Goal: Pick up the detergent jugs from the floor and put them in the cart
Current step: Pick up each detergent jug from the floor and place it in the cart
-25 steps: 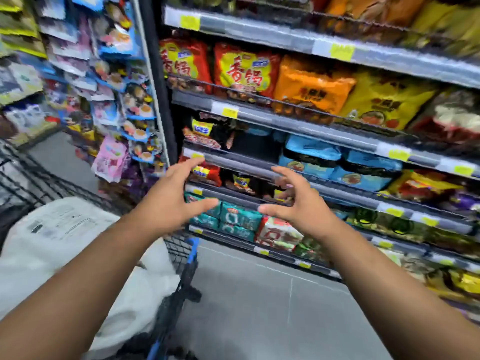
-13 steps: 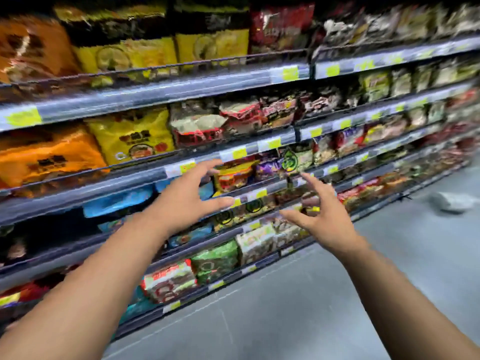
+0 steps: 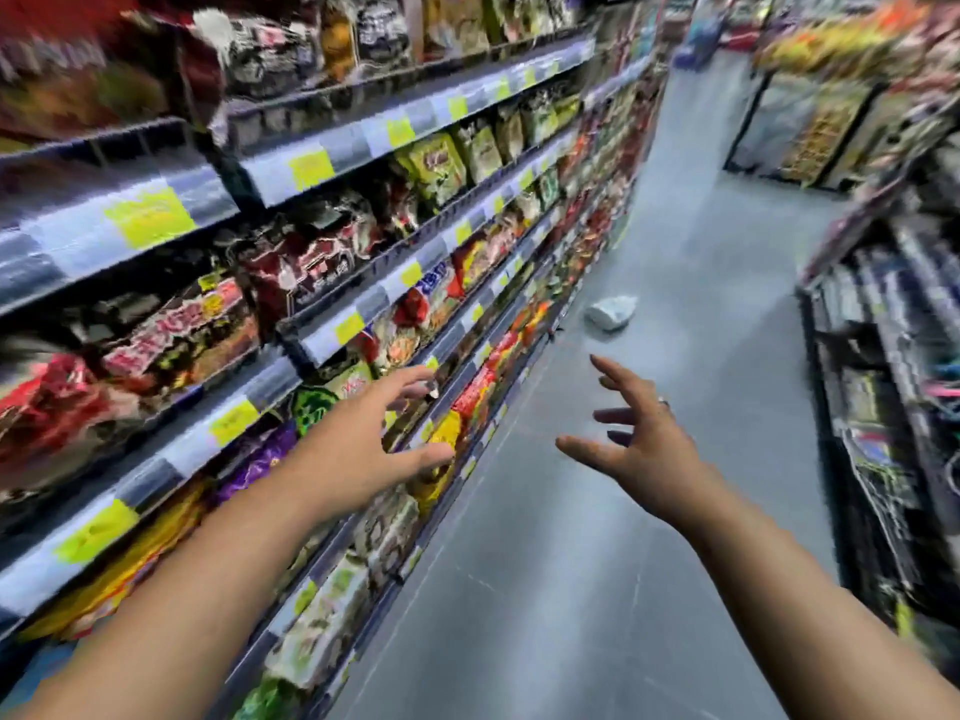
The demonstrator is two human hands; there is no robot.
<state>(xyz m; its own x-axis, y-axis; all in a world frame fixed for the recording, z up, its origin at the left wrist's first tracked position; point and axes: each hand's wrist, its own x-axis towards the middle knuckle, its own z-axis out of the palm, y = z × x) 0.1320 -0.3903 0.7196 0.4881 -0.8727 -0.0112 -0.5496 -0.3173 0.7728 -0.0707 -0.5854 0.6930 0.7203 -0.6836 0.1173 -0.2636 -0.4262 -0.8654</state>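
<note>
A white detergent jug [image 3: 612, 311] lies on its side on the grey aisle floor, far ahead near the foot of the left shelves. My left hand [image 3: 363, 449] is stretched out in front of me, fingers spread and holding nothing. My right hand [image 3: 641, 444] is raised beside it, fingers spread apart, also holding nothing, with a ring on one finger. Both hands are well short of the jug. The cart is out of view.
Shelves of packaged snacks [image 3: 322, 283] run along my left with yellow price tags. Another shelf unit [image 3: 883, 407] stands on the right. The grey floor [image 3: 597, 589] forms an aisle between them, with more displays [image 3: 821, 122] at the far end.
The view has swung right, away from the cart with its white jugs, along the shelves to the aisle. The jug on the floor has come nearer the middle. Both hands stay spread and unladen.
</note>
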